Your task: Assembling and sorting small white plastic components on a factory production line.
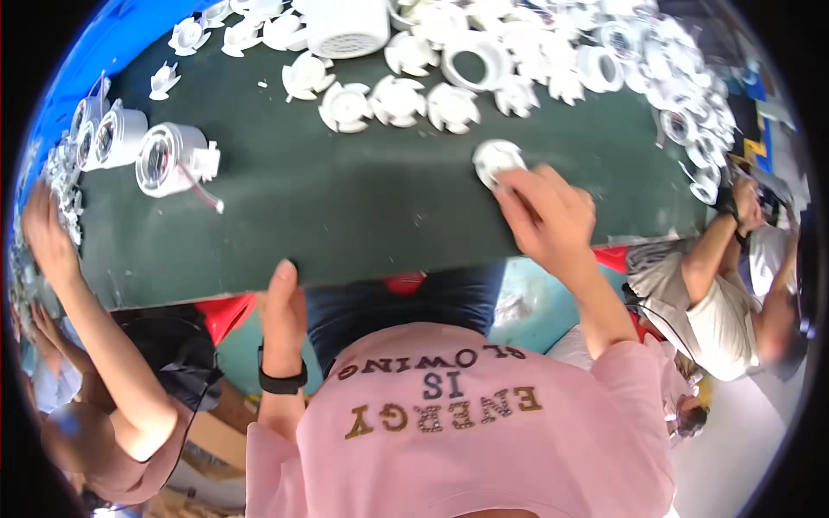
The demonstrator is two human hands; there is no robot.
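Observation:
My right hand (546, 216) rests on the dark green table (345, 216), its fingers closed around a round white plastic part (496, 159) that lies flat on the surface. My left hand (282, 302) sits at the table's near edge with the fingers held together and nothing in it; a black band wraps its wrist. White clip-shaped parts (397, 99) lie in a row farther back on the table.
A pile of white rings and housings (604, 52) fills the back right. Assembled white round lamps (168, 158) lie at the left. A white ribbed cylinder (347, 28) stands at the back. One person works at the left (52, 242), another at the right (734, 259).

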